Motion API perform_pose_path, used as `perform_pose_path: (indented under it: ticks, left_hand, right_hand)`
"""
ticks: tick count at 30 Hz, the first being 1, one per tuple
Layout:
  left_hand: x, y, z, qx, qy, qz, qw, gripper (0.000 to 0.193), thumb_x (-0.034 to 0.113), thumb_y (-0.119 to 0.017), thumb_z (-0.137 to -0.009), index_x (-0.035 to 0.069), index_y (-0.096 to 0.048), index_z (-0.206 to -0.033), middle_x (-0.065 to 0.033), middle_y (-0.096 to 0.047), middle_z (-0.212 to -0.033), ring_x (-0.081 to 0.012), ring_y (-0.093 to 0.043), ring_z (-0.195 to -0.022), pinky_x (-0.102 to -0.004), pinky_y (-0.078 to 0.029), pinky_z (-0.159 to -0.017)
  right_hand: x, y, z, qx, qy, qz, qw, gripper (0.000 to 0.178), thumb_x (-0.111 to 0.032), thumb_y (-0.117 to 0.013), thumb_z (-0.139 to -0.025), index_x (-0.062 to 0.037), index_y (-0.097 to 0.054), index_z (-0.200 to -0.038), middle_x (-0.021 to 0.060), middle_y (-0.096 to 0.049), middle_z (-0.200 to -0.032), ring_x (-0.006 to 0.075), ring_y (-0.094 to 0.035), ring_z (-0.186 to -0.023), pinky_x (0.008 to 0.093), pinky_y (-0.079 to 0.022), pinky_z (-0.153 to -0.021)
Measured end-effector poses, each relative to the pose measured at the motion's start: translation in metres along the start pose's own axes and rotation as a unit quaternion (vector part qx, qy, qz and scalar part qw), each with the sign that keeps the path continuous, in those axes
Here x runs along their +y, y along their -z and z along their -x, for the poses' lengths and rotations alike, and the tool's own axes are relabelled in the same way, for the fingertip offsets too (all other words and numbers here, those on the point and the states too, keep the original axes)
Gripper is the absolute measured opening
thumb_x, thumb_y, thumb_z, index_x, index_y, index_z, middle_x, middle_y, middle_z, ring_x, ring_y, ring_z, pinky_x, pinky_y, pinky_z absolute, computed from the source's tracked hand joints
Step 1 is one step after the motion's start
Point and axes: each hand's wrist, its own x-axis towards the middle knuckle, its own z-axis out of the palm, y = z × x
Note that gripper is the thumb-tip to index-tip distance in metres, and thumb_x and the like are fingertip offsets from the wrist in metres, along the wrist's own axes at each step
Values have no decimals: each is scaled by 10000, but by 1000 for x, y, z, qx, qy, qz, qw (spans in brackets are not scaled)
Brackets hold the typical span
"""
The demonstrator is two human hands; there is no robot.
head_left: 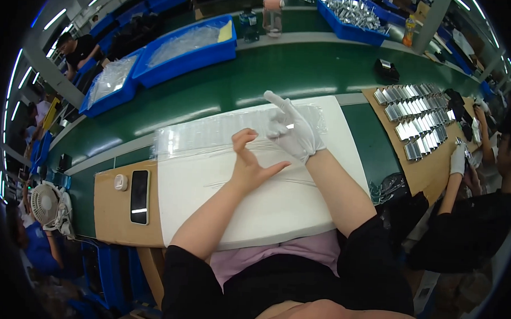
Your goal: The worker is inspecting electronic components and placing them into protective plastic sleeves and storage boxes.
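Observation:
My bare left hand (250,162) is held above a white padded board (208,220), its fingers bent and the thumb standing well apart, with nothing between them. To its right is my right hand (296,130) in a white glove. One finger points up and away, while the others curl in. A small bright patch shows at those curled fingers; whether it is a held thing I cannot make out. Under both hands, a clear plastic sheet (183,141) with wrinkles lies across the far part of the board.
Left of the board, a phone (140,196) and a white earphone case (121,182) rest on cardboard (110,219). Blue bins (234,43) line the back left. At right, rows of shiny metal pieces (420,117) cover another cardboard sheet, beside a co-worker's gloved hand (458,160). A white fan (44,204) stands far left.

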Motion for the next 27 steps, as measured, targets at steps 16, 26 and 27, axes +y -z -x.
perform_pose_path:
  ticks: [16, 26, 27]
  left_hand:
    - [5, 12, 5, -75, 90, 30, 993, 960, 150, -917, -761, 96, -227, -1426, -136, -378, -1305, -271, -445, -1189, -390, -417, -1030]
    - [15, 9, 4, 18, 285, 126, 950, 692, 240, -756, -932, 27, -281, -1388, -136, -385, -1283, -239, -447, -1152, -333, -417, -993]
    - [15, 7, 0, 44, 281, 142, 948, 614, 247, -717, -964, 25, -316, -1372, -131, -404, -1267, -226, -455, -1137, -322, -415, -989]
  right_hand:
    - [2, -2, 22, 12, -44, 67, 997, 589, -254, -518, -1040, -58, -402, -1583, 183, -660, -1211, 148, -558, -835, 247, -486, -800]
    - [9, -26, 30, 141, 58, 332, 931, 498, -99, -666, -955, -28, -569, -1438, 174, -663, -1286, 143, -646, -985, 236, -493, -837]
    - [4, -23, 28, 152, 68, 355, 920, 467, -100, -673, -954, -28, -596, -1410, 156, -681, -1250, 152, -646, -1010, 239, -488, -845]
